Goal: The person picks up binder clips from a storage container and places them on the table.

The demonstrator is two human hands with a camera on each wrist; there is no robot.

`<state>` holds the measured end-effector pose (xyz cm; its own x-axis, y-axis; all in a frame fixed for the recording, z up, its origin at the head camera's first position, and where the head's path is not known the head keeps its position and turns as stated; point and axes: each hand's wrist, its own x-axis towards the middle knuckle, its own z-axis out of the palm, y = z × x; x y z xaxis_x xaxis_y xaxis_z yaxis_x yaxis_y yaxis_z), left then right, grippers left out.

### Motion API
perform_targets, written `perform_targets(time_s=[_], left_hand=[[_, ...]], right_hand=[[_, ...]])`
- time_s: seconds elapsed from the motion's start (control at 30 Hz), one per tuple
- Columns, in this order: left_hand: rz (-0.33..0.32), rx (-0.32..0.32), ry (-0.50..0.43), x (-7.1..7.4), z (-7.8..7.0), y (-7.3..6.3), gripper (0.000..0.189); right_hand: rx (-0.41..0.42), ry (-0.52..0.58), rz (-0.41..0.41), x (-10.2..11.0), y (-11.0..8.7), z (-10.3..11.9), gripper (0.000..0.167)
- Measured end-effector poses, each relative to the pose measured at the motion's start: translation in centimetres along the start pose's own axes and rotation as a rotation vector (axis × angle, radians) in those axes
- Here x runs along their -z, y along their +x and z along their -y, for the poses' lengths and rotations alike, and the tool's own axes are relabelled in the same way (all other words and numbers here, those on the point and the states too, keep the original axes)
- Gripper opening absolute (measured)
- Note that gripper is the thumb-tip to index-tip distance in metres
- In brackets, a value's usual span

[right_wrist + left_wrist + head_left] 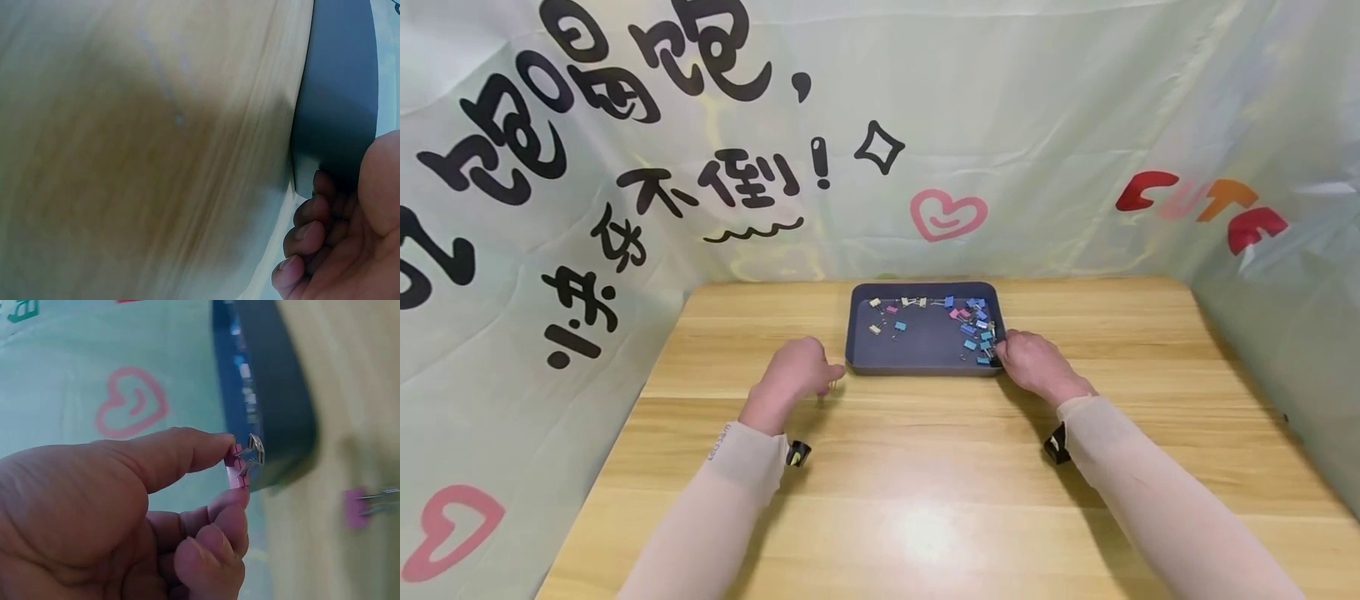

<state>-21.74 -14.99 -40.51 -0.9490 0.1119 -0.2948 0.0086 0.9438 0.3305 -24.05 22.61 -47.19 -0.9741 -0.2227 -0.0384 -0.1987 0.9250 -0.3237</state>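
My left hand [796,372] is over the table just left of the tray. In the left wrist view it pinches a small pink binder clip [236,467] between thumb and a finger, the silver handles pointing away from the palm. A second pink binder clip [356,507] lies on the wood below. My right hand [1037,362] grips the right side of the dark grey tray [917,370] near its front corner, fingers against the outer wall in the right wrist view. Several binder clips crowd the tray's right side, among them a blue one [967,330]; others lie scattered at the left.
The wooden table [917,467] carries the tray near its back edge. A pale fabric backdrop [1037,108] with printed lettering and hearts rises behind the table and on both sides.
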Motion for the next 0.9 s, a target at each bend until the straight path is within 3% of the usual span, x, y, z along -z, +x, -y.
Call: perform_targets(time_s=[0.2,0.3,0.9], left_hand=[[0.007,0.079,-0.016,-2.3,-0.1,0.3,0.039],[0.016,0.086,0.002,-3.0,-0.2,0.4,0.038],[0.012,0.105,0.081,-4.5,-0.1,1.4,0.034]], right_hand=[[-0.014,0.003,0.01,0.0,0.1,-0.1,0.03],[-0.019,0.003,0.016,0.0,0.2,-0.1,0.031],[-0.022,0.01,0.008,-0.2,0.3,-0.2,0.03]])
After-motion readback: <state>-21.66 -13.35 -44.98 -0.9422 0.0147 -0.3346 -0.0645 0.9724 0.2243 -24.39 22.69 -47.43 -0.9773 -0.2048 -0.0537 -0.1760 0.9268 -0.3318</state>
